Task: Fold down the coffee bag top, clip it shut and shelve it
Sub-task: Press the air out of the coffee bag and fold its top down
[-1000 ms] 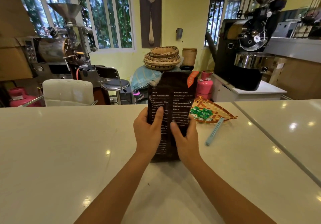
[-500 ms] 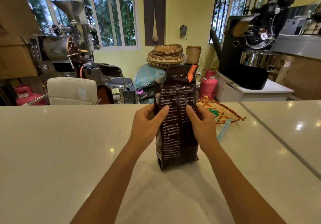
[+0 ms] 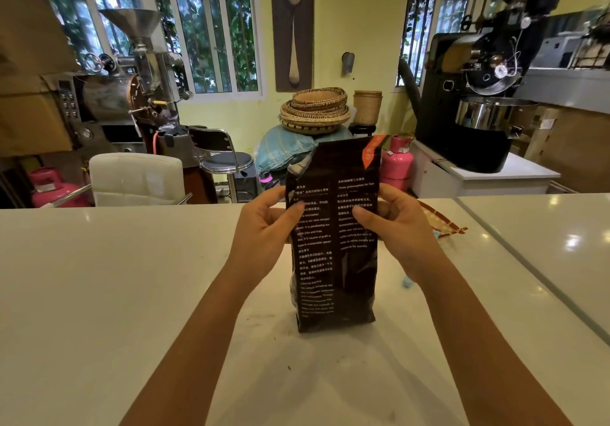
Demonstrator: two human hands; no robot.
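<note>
A tall dark brown coffee bag (image 3: 336, 280) with white print and an orange corner stands upright on the white counter (image 3: 132, 293). My left hand (image 3: 264, 227) grips its upper left edge, thumb on the front. My right hand (image 3: 399, 224) grips the upper right edge the same way. The bag's top is unfolded and slightly crumpled at the left corner. A light blue clip (image 3: 407, 282) lies on the counter behind my right wrist, mostly hidden.
A woven flat basket (image 3: 442, 220) lies on the counter to the right of the bag. A seam (image 3: 528, 273) splits the counter on the right. Beyond the far edge stand a white chair (image 3: 135, 179), pink gas cylinders and coffee roasters.
Both hands slid up the bag from its lower part to its upper sides. The bag now stands upright, nearer to me, and covers more of the clip and basket.
</note>
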